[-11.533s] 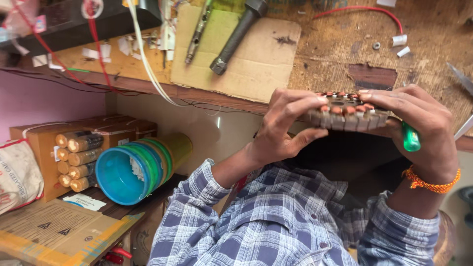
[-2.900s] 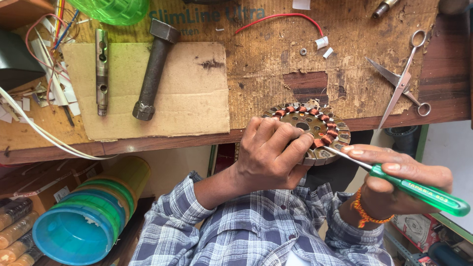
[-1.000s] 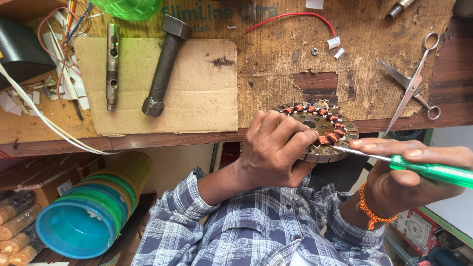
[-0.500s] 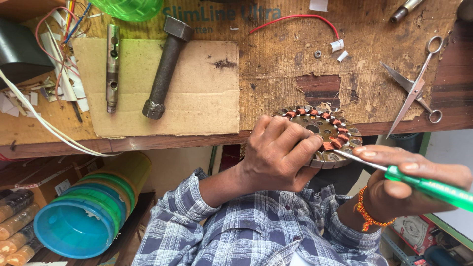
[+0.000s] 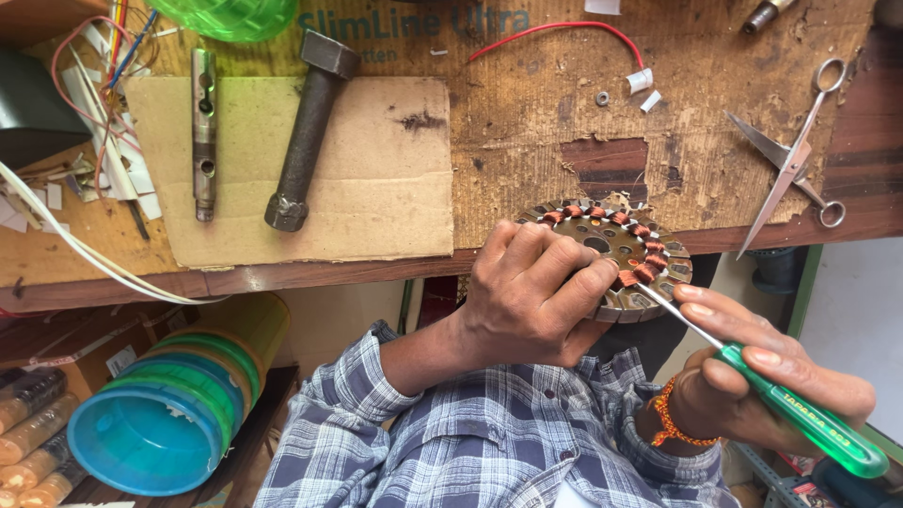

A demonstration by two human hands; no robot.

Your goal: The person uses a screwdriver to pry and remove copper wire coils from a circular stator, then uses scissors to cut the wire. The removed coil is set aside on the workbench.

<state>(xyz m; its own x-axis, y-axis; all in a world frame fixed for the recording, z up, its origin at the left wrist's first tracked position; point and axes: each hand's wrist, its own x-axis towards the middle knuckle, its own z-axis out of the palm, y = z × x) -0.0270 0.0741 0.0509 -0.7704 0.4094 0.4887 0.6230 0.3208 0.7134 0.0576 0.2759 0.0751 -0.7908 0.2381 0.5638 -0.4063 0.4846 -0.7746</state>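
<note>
Worn wood and torn brown board covered the workbench (image 5: 527,122), whose front edge ran across the middle of the view. On it lay a pale cardboard sheet (image 5: 376,179), bearing a dark steel hammer-like tool (image 5: 303,132) and a slim drilled metal bar (image 5: 202,132). Printed lettering on the board near the top edge was partly cut off. Below the bench at the left stood a stack of coloured plastic tubs (image 5: 160,423), the blue one open towards the camera, beside rolls in a box only partly in frame.

The left hand (image 5: 531,296) was closed around the round motor stator (image 5: 625,254) with copper windings, held at the bench edge; its fingers hid the disc's left part. The right hand (image 5: 762,376) gripped a green-handled screwdriver (image 5: 800,414), its thin shaft reaching up to the windings at the stator's lower right. Scissors (image 5: 790,160) lay open at the right, near a red wire (image 5: 555,28) and small washers. A green translucent object (image 5: 230,14) was cut off at the top.
</note>
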